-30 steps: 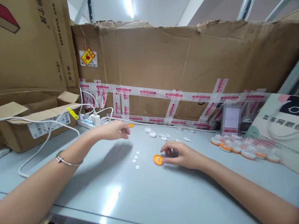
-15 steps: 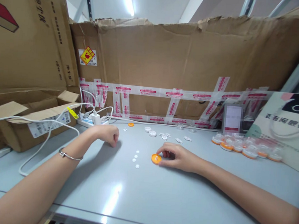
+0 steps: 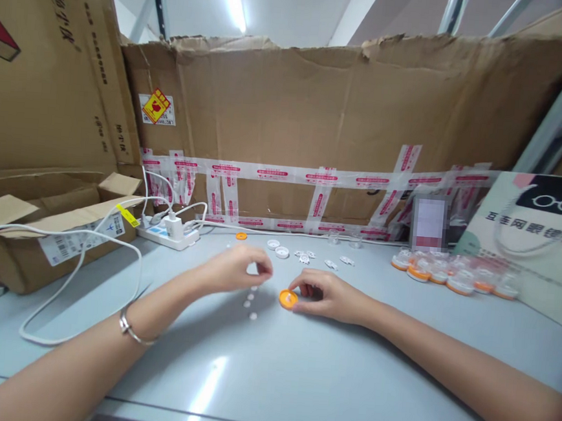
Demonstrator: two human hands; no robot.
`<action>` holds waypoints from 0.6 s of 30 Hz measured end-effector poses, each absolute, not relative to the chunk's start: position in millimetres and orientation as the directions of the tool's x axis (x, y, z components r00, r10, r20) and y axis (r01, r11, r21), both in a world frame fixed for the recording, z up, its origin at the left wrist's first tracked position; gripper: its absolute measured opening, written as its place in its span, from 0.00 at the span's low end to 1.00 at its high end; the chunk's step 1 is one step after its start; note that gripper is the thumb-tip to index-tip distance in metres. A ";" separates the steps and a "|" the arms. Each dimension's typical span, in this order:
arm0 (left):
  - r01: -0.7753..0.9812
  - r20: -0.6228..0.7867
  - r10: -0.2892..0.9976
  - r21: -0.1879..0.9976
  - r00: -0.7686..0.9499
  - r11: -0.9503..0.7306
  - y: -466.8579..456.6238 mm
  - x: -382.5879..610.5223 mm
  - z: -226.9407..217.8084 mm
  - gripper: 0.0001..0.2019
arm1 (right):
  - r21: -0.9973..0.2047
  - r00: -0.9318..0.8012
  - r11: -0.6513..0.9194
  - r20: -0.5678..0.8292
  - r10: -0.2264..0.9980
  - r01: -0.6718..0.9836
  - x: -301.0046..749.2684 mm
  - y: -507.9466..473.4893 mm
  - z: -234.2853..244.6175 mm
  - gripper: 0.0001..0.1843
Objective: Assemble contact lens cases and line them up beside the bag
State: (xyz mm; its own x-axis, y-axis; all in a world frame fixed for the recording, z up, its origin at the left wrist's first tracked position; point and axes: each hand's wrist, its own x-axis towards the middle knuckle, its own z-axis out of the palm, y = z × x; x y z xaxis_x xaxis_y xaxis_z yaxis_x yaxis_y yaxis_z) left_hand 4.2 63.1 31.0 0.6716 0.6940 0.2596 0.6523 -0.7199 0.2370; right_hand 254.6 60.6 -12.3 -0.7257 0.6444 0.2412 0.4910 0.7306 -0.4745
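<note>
My right hand [image 3: 327, 295] grips the edge of a round orange plastic cap [image 3: 283, 303] on the table, thumb and fingers on its right side. A small whitish piece [image 3: 289, 298] sits in the cap's middle. My left hand [image 3: 237, 270] is in the air to the left of the cap, thumb and fingertips pinched together. Whatever is between those fingertips is too small or hidden to make out. Below this hand several small white discs [image 3: 253, 316] lie in a loose row. Behind it are two white round rings [image 3: 282, 253] and another orange ring [image 3: 241, 236].
White cut-out plastic parts [image 3: 304, 258] and clear cups [image 3: 355, 241] lie farther back. Several clear-and-orange round containers [image 3: 460, 283] cluster at right before a paper bag [image 3: 540, 257]. At left are a power strip [image 3: 181, 240], loose white cables and an open cardboard box [image 3: 69, 239].
My left hand has moved right from near the power strip toward the orange cap, its fingers now pinched. My right hand keeps hold of the cap. The view has shifted slightly.
</note>
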 end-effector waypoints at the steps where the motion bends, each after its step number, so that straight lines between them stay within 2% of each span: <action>1: 0.574 0.332 0.628 0.257 0.703 -0.778 57.9 15.7 26.2 0.07 | -0.471 -0.725 0.735 0.250 0.641 0.488 254.3 61.0 -13.0 0.16; 3: 0.490 0.383 0.534 0.215 0.754 -0.845 50.1 34.6 14.8 0.07 | -0.465 -0.725 0.743 0.264 0.635 0.481 253.6 61.4 -14.2 0.17; 9: 0.551 0.406 0.544 0.113 0.734 -0.827 51.0 50.9 -10.5 0.06 | -0.472 -0.728 0.749 0.278 0.627 0.465 251.6 62.4 -15.4 0.18; 18: 0.546 0.389 0.550 0.134 0.739 -0.827 53.3 48.7 -12.6 0.06 | -0.465 -0.725 0.751 0.282 0.628 0.470 250.9 62.6 -16.9 0.18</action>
State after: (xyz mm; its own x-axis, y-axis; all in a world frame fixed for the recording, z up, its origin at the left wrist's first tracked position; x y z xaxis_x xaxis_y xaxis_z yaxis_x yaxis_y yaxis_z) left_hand 48.7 53.3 -12.6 0.7386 0.5503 0.3894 0.5458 -0.8272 0.1339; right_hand 250.9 62.6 -16.9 -0.7252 0.6282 0.2818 0.4695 0.7506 -0.4649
